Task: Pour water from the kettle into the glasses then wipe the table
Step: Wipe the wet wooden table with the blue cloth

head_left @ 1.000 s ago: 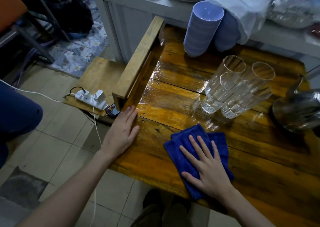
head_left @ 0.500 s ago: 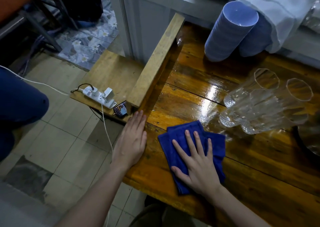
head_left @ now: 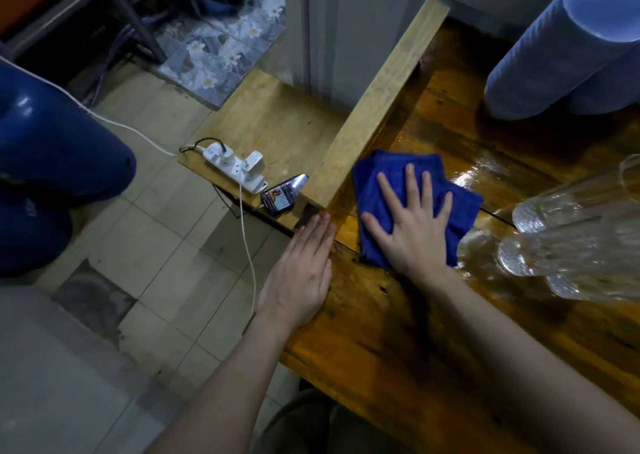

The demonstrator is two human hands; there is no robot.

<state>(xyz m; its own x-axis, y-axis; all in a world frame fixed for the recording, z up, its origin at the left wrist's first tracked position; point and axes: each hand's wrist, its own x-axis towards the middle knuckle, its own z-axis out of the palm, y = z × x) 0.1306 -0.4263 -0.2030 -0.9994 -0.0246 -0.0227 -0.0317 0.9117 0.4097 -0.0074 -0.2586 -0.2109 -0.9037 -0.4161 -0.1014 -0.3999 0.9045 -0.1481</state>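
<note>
The right hand (head_left: 412, 235) has pushed the blue cloth (head_left: 369, 194) up beside the rail (head_left: 377, 100).

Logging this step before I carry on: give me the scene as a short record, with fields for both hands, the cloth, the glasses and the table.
cloth: blue, folded, beside the wooden rail
glasses: clear, right of the cloth
table: wooden, wet sheen near the glasses
left hand: flat, fingers straight, resting on the table's left edge
right hand: flat, fingers spread, pressing on the cloth
kettle: not in view
</note>
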